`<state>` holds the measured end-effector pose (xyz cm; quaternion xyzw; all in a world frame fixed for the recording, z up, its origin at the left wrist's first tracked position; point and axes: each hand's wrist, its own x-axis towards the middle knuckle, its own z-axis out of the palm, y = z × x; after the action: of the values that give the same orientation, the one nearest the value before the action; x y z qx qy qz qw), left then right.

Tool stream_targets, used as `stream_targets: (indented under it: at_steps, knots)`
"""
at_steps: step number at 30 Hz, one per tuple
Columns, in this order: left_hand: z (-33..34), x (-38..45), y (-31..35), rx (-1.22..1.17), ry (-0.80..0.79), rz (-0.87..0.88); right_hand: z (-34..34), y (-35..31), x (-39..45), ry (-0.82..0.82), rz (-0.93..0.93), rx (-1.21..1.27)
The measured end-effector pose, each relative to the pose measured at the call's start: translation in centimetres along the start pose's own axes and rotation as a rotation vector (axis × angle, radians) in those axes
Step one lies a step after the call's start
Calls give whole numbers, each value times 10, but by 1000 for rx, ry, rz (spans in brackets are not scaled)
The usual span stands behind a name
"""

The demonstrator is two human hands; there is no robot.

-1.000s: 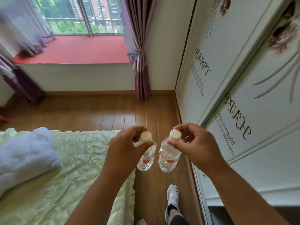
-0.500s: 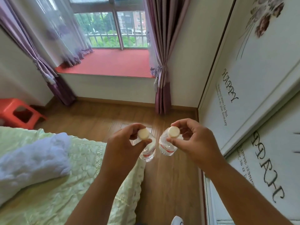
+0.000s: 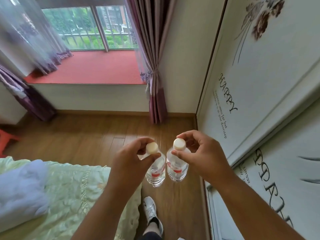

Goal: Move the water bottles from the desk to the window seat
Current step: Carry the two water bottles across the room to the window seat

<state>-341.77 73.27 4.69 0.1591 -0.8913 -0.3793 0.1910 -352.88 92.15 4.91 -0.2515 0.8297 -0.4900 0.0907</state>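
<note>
Two clear water bottles with cream caps and red-and-white labels hang side by side over the wooden floor. My left hand (image 3: 133, 158) pinches the neck of the left bottle (image 3: 155, 172) just under its cap. My right hand (image 3: 200, 155) pinches the neck of the right bottle (image 3: 176, 168) the same way. The bottles almost touch. The window seat (image 3: 97, 70), a red cushioned ledge below the window, lies ahead at the upper left, some distance from both hands.
A bed with a pale green quilt (image 3: 72, 193) and a white blanket (image 3: 20, 191) fills the lower left. White wardrobe doors (image 3: 251, 94) run along the right. Purple curtains (image 3: 155, 66) flank the seat. An orange stool (image 3: 5, 139) stands at far left. My white shoe (image 3: 150, 210) is on the floor.
The view has moved forward along the floor toward the window seat, which now looks larger and closer. Both hands keep their grip on the bottles, which now hang lower.
</note>
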Motion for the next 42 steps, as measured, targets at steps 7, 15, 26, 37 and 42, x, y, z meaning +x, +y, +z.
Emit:
stream_targets:
  at_steps: [7, 15, 26, 37, 42]
  knots:
    - [17, 88, -17, 35, -54, 97, -6, 4, 66, 116, 82, -84]
    - [2, 187, -53, -45, -108, 115, 23, -10, 152, 191, 107, -130]
    - [-51, 233, -135, -55, 14, 1, 99, -36, 242, 21, 32, -70]
    - [-96, 266, -185, 30, 212, -225, 165, -56, 351, -270, -125, 53]
    - [-101, 306, -178, 45, 327, -283, 177, -60, 417, -369, -216, 94]
